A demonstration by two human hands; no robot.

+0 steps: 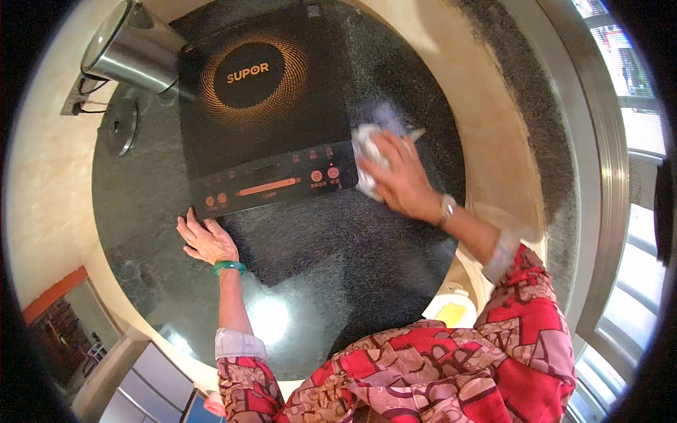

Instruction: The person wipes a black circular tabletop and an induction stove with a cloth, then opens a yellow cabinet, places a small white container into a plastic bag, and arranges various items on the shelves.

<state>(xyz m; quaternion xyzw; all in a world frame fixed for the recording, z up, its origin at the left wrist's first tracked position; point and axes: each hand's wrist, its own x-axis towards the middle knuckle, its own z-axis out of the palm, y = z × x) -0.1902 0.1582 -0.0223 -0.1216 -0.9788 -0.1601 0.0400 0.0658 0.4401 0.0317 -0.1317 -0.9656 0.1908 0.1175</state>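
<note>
A black Supor induction cooktop lies on the dark stone countertop. Along its front edge runs a control panel with orange markings and a small red light. My right hand grips a white cloth at the cooktop's right side, and both look blurred. Part of the cloth is hidden under my fingers. My left hand, with a green bangle at the wrist, rests at the front left corner of the cooktop. Its fingers are spread, and it holds nothing.
A stainless steel kettle stands at the back left, near a round black base. Cords run from a wall socket at the left. A window and sill border the right. A white container with a yellow item sits below the counter's right edge.
</note>
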